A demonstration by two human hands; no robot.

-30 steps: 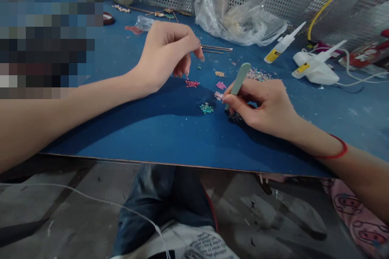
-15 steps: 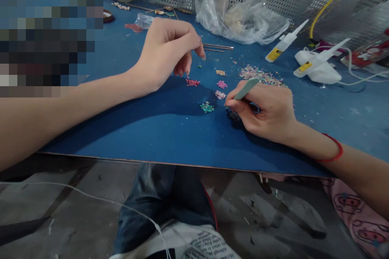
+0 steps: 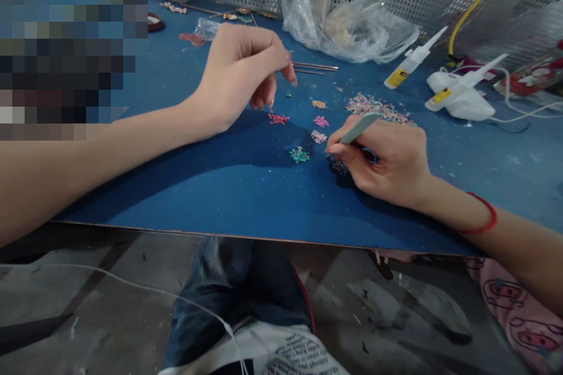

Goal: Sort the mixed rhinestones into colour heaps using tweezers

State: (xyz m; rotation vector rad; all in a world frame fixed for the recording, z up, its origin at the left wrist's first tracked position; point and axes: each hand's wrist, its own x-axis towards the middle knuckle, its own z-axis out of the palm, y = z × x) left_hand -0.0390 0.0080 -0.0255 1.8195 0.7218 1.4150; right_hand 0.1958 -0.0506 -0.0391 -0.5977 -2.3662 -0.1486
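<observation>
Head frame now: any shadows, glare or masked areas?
Head view: soft shadow under the left hand across the blue table; small pieces beside the right hand sit in shade; pale highlights on the plastic bag; upper-left block pixelated, contents unreadable.

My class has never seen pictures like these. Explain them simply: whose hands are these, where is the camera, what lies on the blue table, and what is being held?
There is no machine here. These are one person's bare hands, and every picture comes from a camera worn on that person's head, looking forward and down. The right hand holds a slim pale green tool; its lower end is hard to make out. The left hand is near a red pile; whether it holds anything is unclear. The blue table also bears a teal pile, a pink pile and a wider mixed-colour scatter, all of tiny pieces. Farther back is a clear plastic bag.
</observation>
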